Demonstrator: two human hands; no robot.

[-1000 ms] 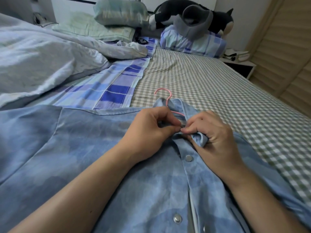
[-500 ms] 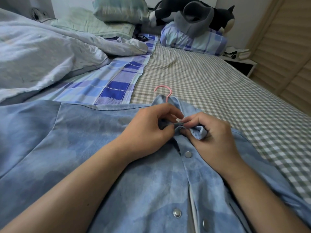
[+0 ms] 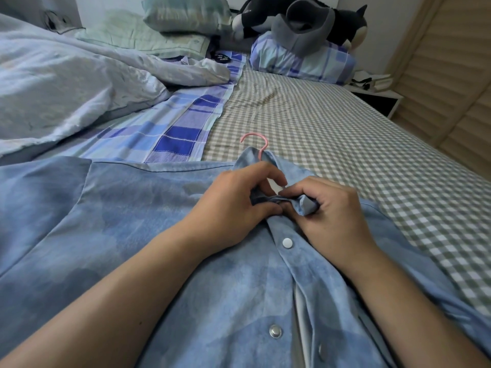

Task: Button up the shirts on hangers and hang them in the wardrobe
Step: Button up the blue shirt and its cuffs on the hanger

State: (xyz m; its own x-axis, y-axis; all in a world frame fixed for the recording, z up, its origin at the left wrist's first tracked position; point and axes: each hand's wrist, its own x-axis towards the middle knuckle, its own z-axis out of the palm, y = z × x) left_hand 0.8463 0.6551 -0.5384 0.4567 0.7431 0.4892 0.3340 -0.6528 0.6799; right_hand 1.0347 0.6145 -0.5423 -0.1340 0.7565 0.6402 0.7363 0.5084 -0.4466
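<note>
Bed (image 3: 332, 134) fills the view, checked sheet on the right, near edge cut off. One blue shirt (image 3: 148, 235) lies flat on it, front up, collar toward the headboard; its lower part and left sleeve run out of the picture. Crumpled duvet (image 3: 61, 83) on the left, over a blue plaid sheet (image 3: 180, 128). Louvred door (image 3: 451, 83) on the right, only partly in view. At the head of the bed: three pillows (image 3: 186, 11), two pale green and one plaid, with one dark plush toy (image 3: 305, 19) on the plaid one; top of the toy is cropped. One nightstand (image 3: 377, 94) beyond the bed corner, with items on it too small to make out. Left hand (image 3: 233, 205) and right hand (image 3: 337, 216) meet at the shirt's collar, both with fingers curled and clamped on the collar edges, pinching the two sides together; right hand also holds a folded collar tip. The fastener under the fingers is hidden, so can't tell if it is closed. One pink hanger (image 3: 256, 144): only the hook shows, sticking out of the collar onto the sheet, with the rest inside the shirt. Snaps (image 3: 287, 243) visible on the placket: three, one white just below the hands, two metallic lower down, the lowest half hidden in a fold.
</note>
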